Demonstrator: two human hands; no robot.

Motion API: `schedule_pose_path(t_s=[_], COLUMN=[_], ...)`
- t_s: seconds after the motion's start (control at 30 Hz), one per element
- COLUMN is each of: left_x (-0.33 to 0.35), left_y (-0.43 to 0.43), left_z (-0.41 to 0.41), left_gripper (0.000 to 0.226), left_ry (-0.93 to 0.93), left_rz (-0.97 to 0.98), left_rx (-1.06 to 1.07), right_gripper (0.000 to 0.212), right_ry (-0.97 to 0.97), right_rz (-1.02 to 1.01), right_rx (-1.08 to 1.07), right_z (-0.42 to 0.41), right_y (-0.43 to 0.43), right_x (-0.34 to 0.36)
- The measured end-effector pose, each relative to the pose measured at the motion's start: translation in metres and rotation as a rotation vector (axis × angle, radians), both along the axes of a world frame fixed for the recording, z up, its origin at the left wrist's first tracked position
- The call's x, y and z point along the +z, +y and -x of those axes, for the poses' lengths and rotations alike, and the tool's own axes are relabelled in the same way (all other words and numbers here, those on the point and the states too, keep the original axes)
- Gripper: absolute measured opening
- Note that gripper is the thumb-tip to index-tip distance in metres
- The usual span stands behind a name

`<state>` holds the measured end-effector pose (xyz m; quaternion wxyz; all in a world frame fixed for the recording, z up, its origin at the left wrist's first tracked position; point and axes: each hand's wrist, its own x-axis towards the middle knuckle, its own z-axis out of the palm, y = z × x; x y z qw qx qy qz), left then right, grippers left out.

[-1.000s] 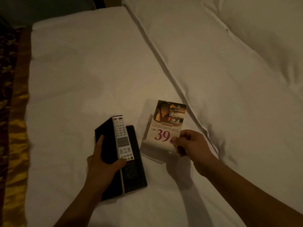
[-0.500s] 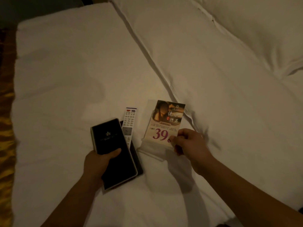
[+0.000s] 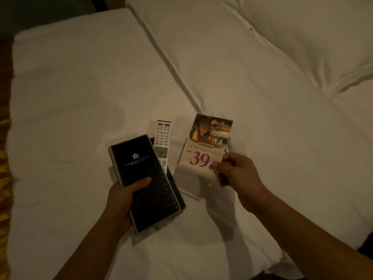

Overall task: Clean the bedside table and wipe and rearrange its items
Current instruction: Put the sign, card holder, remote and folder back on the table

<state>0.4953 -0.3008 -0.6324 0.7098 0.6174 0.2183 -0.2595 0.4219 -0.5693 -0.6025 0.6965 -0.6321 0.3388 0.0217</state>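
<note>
My left hand [image 3: 123, 201] grips a black hotel folder [image 3: 141, 172] with a white crown logo, thumb across its cover, held just above the white bed [image 3: 70, 98]. A second dark folder [image 3: 177, 197] lies under it on the sheet. A white remote [image 3: 162, 138] lies on the bed, its lower end hidden behind the black folder. My right hand [image 3: 236, 170] pinches the lower right corner of an advert card [image 3: 207, 142] marked "39", which stands in a clear acrylic holder [image 3: 191, 184].
A thick white duvet [image 3: 252, 73] covers the right half of the bed, its folded edge running diagonally. A gold patterned bed runner [image 3: 4, 158] shows at the far left edge. Dark floor lies beyond the bed's top left.
My left hand has lifted the black folder off the pile and turned its logo side up; the remote that lay on top now lies on the bed beside it. My right hand keeps hold of the card.
</note>
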Motion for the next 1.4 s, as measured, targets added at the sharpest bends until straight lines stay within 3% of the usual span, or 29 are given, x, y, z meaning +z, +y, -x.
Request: schedule_pose_path(t_s=[0.4,0.67,1.17,1.4], left_x=[0.05,0.064,0.082,0.065], left_y=[-0.114,-0.243,-0.439,-0.538], left_z=[0.037,0.102,0.254,0.328], left_gripper=[0.047,0.059,0.039,0.045], left_ry=[-0.127,-0.054,-0.038,-0.059], left_rz=[0.084,0.139,0.168,0.133], left_rx=[-0.266,-0.504,-0.858,-1.033], right_gripper=[0.007,0.004,0.006,0.009], right_ry=[-0.058,-0.04,-0.001,0.006], right_rz=[0.056,0.126,0.101,0.065], right_rx=[-0.201,-0.409,-0.776,-0.937], right_z=[0.092,0.214,0.445,0.536], right_y=[-0.1,-0.198,-0.303,-0.351], right_x=[0.042,0.059,0.069,0.042])
